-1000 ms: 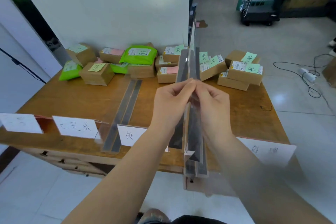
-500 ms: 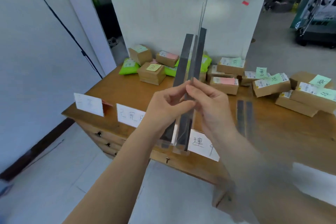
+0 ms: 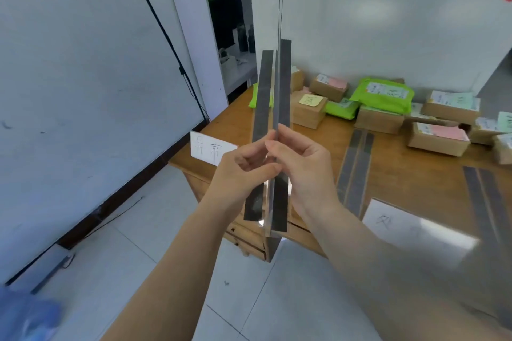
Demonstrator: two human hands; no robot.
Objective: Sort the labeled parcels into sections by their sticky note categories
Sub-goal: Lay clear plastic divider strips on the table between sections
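Note:
Both hands hold a clear acrylic divider (image 3: 278, 86) with dark grey strips along its base, seen edge-on and upright in front of me, off the table's left front corner. My left hand (image 3: 243, 166) pinches it from the left, my right hand (image 3: 302, 171) from the right. Cardboard parcels with sticky notes lie along the back of the wooden table (image 3: 410, 174): one with a yellow note (image 3: 309, 109), one with a pink note (image 3: 437, 138), and green mailer bags (image 3: 383, 94). White category labels (image 3: 212, 148) stand at the front edge.
Two pairs of grey strips (image 3: 354, 171) lie on the tabletop, marking sections. A clear panel with a white label (image 3: 401, 227) stands at the front right. A white wall and a black cable (image 3: 166, 36) are to the left, tiled floor below.
The view has swung left, so the table now sits to the right. Both hands keep their grip on the divider, which has moved toward the table's left end.

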